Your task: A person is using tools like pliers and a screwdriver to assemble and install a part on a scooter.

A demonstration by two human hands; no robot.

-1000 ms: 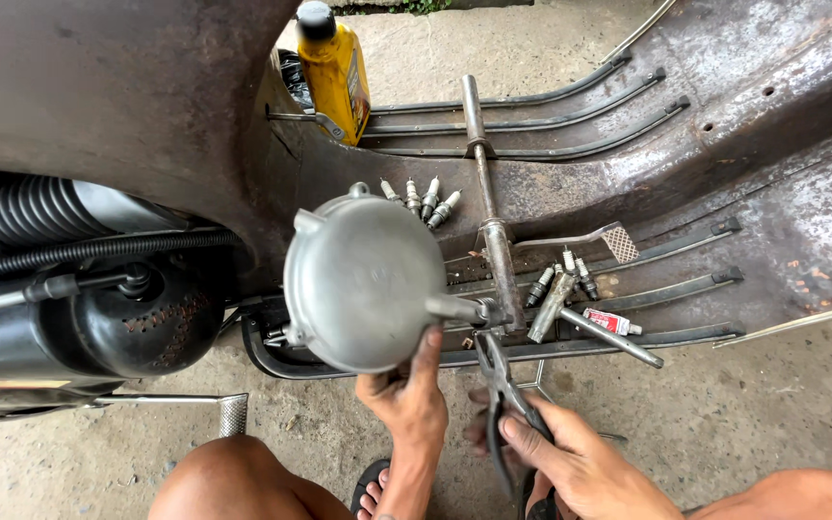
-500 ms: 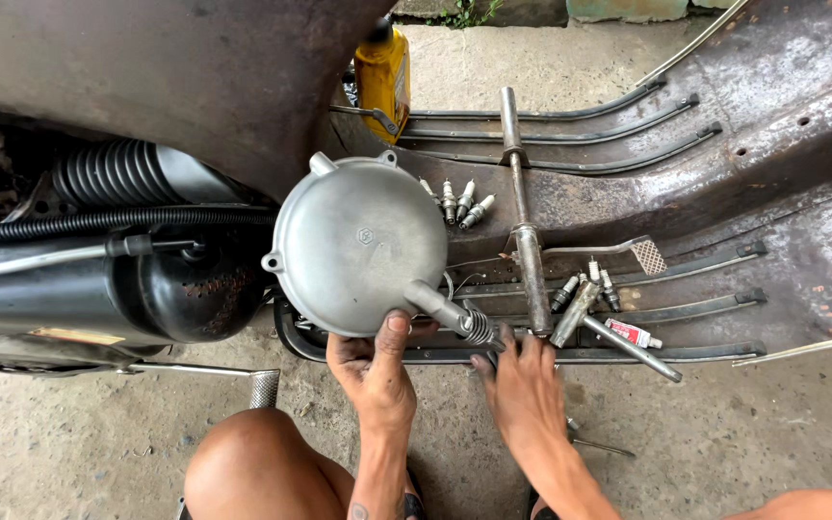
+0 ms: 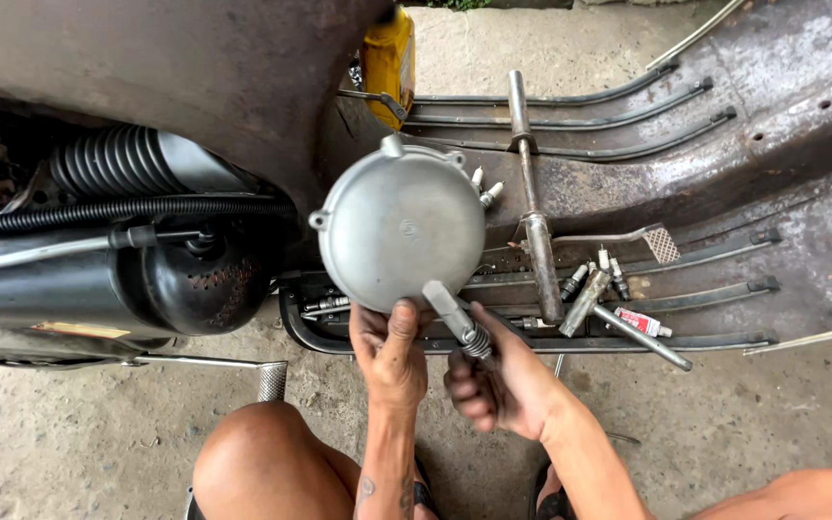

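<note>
A round grey metal engine cover (image 3: pixel 399 236) is held up over the scooter's footboard. My left hand (image 3: pixel 389 351) grips its lower rim, thumb pressed on the face. A short metal lever arm with a coil spring (image 3: pixel 459 323) sticks out from the cover's lower right edge. My right hand (image 3: pixel 498 380) is closed around the spring end of that arm, fingers dark with grease.
A rusty scooter footboard (image 3: pixel 782 144) with rubber strips carries a long metal rod (image 3: pixel 532 202), spark plugs (image 3: pixel 585 274), a socket wrench (image 3: pixel 642 337) and a small tube (image 3: pixel 644 323). A yellow oil bottle (image 3: pixel 389 58) stands behind. The engine and black ribbed hose (image 3: pixel 108 159) are left.
The view shifted so the cover sits further right and higher. My right hand moved from the footboard edge onto the cover's spring arm and closed on it; the left hand stays on the rim.
</note>
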